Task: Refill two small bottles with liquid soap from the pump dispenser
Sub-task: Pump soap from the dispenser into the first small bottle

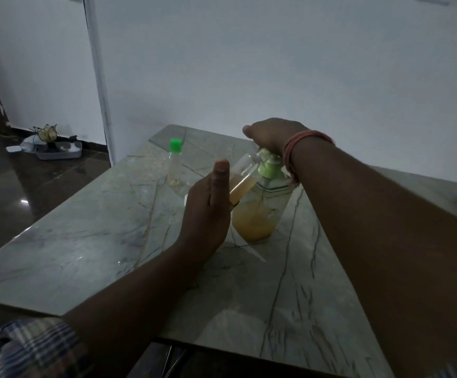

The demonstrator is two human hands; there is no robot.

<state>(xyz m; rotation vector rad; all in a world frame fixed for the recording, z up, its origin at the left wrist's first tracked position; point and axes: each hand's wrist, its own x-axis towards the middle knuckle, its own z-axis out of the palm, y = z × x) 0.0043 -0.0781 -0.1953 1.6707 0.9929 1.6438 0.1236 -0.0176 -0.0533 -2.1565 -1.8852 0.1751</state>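
A pale wall is filling the back of the view, and a grey marbled table with dark veins is stretching out below it. A dark glossy floor is showing to the left, where a grey tray of small odds and ends is sitting against the wall.

The person's right arm is reaching in from the right, with reddish bangles circling the wrist. The right hand is lying palm down on top of the pump dispenser, its fingers curling down over the pump head; how tightly they are closing cannot be told, since the hand is hiding the head. The dispenser is standing near the middle of the table, a clear bottle with a green collar, holding yellowish soap in its lower part.

The left hand is gripping a small clear bottle, thumb lying straight along the near side and fingers wrapping round the far side, out of sight. This bottle is tilting, its open mouth sitting up against the pump under the right hand, and yellowish soap is filling its lower half.

A second small bottle is standing upright on the table behind and left of the hands, well apart from them, wearing a green cap and showing only a little yellow liquid at the bottom
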